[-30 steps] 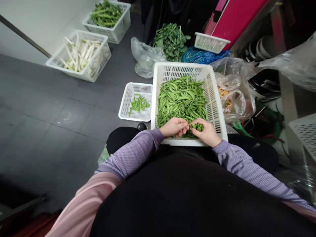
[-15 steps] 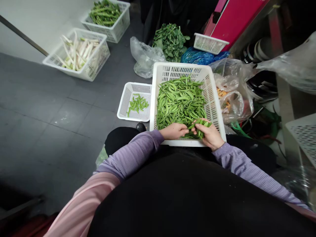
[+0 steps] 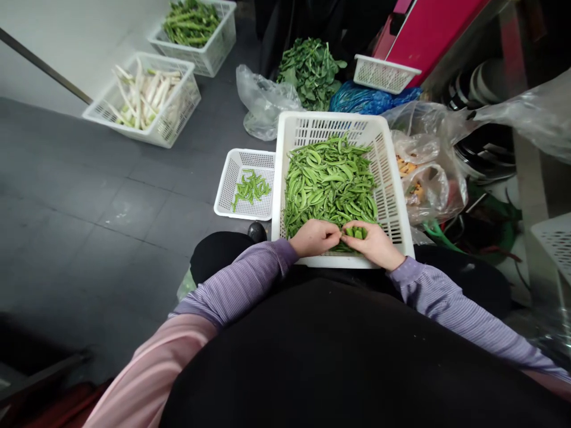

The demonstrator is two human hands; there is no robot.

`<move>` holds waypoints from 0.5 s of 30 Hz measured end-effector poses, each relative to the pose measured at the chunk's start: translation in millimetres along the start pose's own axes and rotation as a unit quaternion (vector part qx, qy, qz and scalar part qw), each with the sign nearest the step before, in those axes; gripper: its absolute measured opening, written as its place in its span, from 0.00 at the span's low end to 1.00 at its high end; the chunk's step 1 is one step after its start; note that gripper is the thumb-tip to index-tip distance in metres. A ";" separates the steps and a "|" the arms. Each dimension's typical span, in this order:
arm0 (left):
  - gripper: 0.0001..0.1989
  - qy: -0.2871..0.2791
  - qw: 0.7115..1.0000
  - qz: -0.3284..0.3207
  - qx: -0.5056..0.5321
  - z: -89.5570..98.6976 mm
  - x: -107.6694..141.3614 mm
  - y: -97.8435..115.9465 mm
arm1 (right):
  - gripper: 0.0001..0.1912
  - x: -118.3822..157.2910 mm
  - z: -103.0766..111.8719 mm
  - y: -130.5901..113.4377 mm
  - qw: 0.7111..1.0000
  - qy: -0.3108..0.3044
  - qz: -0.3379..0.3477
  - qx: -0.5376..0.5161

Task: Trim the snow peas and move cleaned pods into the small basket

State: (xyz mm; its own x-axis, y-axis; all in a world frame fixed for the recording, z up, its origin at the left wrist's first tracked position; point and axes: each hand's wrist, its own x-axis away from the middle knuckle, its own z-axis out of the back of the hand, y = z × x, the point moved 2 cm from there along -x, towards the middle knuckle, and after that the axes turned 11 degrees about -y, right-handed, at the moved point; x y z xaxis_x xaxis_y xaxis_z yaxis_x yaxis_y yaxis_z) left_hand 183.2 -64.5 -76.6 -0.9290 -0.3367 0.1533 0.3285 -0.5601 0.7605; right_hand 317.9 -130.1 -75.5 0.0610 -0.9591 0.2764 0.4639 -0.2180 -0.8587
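A large white plastic basket (image 3: 332, 122) rests on my lap, heaped with green snow pea pods (image 3: 330, 184). My left hand (image 3: 314, 238) sits at its near edge, with closed fingers pinching at a pod. My right hand (image 3: 373, 244) holds a small bunch of pods (image 3: 355, 233) just above the heap, and the fingertips of both hands meet there. To the left of the large basket, a small white basket (image 3: 243, 157) on the floor holds a few loose pods (image 3: 250, 189).
Farther off on the grey tile floor stand white baskets of pale stalks (image 3: 145, 98) and green beans (image 3: 191, 24). Leafy greens (image 3: 311, 74) lie between a clear plastic bag (image 3: 263, 101) and a blue bag (image 3: 366, 100). Plastic bags of orange food (image 3: 419, 178) crowd the right.
My right hand has moved left and drawn its pods in toward my left hand, closing the gap between the hands. The heap and the small basket look unchanged.
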 end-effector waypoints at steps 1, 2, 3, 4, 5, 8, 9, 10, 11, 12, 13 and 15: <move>0.14 0.019 0.998 0.012 0.063 0.5 0.0 0.0 | 0.09 0.2 -4.5 0.5 0.995 0.010 -0.023 -0.094; 0.14 0.028 0.991 0.033 0.129 0.4 -0.2 -0.1 | 0.10 0.7 -10.2 0.9 0.982 0.013 -0.041 -0.186; 0.13 0.029 0.979 0.057 0.193 -0.3 -0.5 -0.1 | 0.12 1.2 -16.4 1.0 0.962 0.014 -0.054 -0.266; 0.13 0.022 0.965 0.078 0.249 -1.3 -1.0 0.0 | 0.12 1.5 -22.0 1.1 0.941 0.017 -0.063 -0.331; 0.13 0.009 0.952 0.095 0.289 -2.5 -1.8 -0.1 | 0.13 1.2 -26.0 1.5 0.923 0.022 -0.069 -0.378; 0.13 -0.076 0.956 0.107 0.263 -7.0 -4.6 -2.4 | 0.11 -3.9 -21.0 8.2 0.886 0.067 -0.072 -0.454; 0.13 -0.110 0.969 0.108 0.194 -9.1 -5.2 -4.8 | 0.11 -7.0 -13.1 13.1 0.877 0.088 -0.067 -0.468; 0.12 -0.141 0.978 0.116 0.104 -11.5 -5.3 -8.2 | 0.10 -10.6 -2.5 19.4 0.870 0.113 -0.060 -0.476; 0.11 -0.166 0.977 0.131 0.012 -13.9 -5.0 -12.2 | 0.09 -14.5 9.7 27.0 0.868 0.140 -0.055 -0.473; 0.11 -0.184 0.970 0.145 -0.069 -16.2 -4.4 -16.3 | 0.09 -18.8 22.1 35.4 0.876 0.164 -0.057 -0.450; 0.11 -0.198 0.959 0.157 -0.127 -18.3 -3.6 -20.0 | 0.09 -23.4 33.5 43.7 0.898 0.181 -0.065 -0.395; 0.13 -0.221 0.945 0.166 -0.176 -21.2 -2.0 -24.9 | 0.08 -33.5 49.4 57.7 0.949 0.197 -0.084 -0.233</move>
State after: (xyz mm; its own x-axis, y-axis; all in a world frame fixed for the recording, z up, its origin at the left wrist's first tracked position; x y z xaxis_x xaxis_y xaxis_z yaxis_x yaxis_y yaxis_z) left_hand 180.5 -66.0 -109.3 -0.7191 -0.2324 0.6549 0.5785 -0.7223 0.3789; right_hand 386.3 -101.7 -112.9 -0.3569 -0.8770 0.3217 -0.0091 -0.3411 -0.9400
